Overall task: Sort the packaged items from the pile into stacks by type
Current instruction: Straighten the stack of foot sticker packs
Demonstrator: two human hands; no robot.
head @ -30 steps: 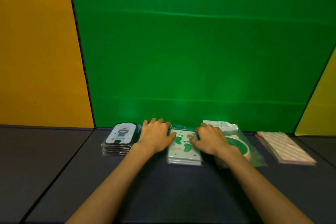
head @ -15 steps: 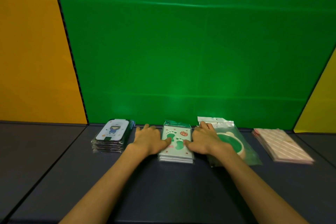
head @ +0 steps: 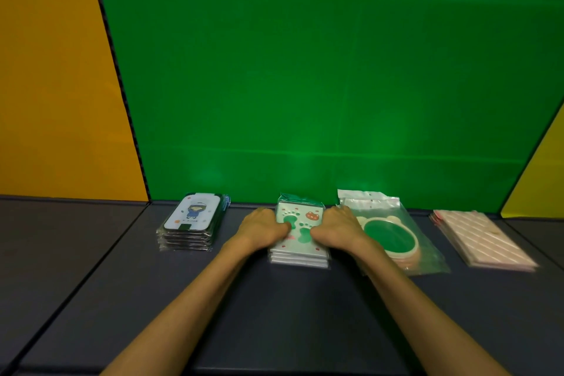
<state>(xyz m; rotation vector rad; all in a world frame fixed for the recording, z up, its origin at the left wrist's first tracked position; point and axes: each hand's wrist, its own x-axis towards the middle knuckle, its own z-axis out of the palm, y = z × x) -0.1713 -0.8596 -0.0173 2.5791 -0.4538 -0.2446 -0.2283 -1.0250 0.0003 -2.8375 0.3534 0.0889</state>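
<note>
Four stacks of packaged items stand in a row on the dark mat. At the left is a stack of white packs with a cartoon figure. In the middle is a stack of pale packs with green footprints. My left hand presses against its left side and my right hand against its right side, thumbs on the top pack. To the right lie clear bags holding a round green item. Furthest right is a stack of pink striped packs.
The dark mat has seams running toward me on the left. A green wall panel rises right behind the stacks, with an orange panel to the left and a yellow one at the right.
Both hands have closed in from the top of the footprint stack to its two sides. The view has shifted slightly; the stacks stay in their places.
</note>
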